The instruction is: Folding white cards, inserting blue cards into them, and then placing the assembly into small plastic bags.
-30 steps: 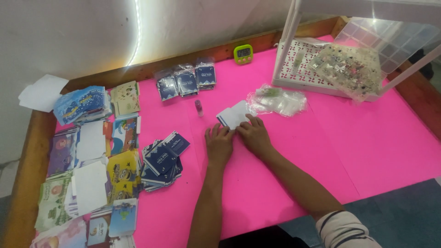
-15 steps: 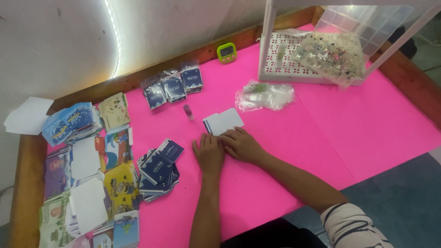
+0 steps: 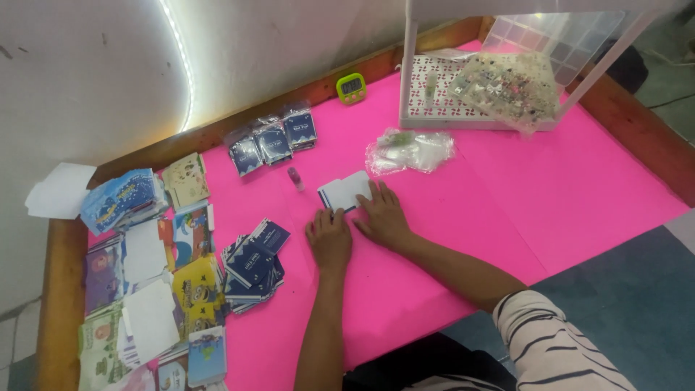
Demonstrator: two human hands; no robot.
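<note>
The pink table cover looks like smooth, matt paper or plastic sheet, edged by a wooden rim with a dull finish. On it, the white card is matt paper. Beyond the card, the clear bag is glossy, crinkled plastic; left of it, the dark packets look slightly glossy.

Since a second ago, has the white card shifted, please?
No: the white card still lies just right of the small pink bottle, as before.
</note>
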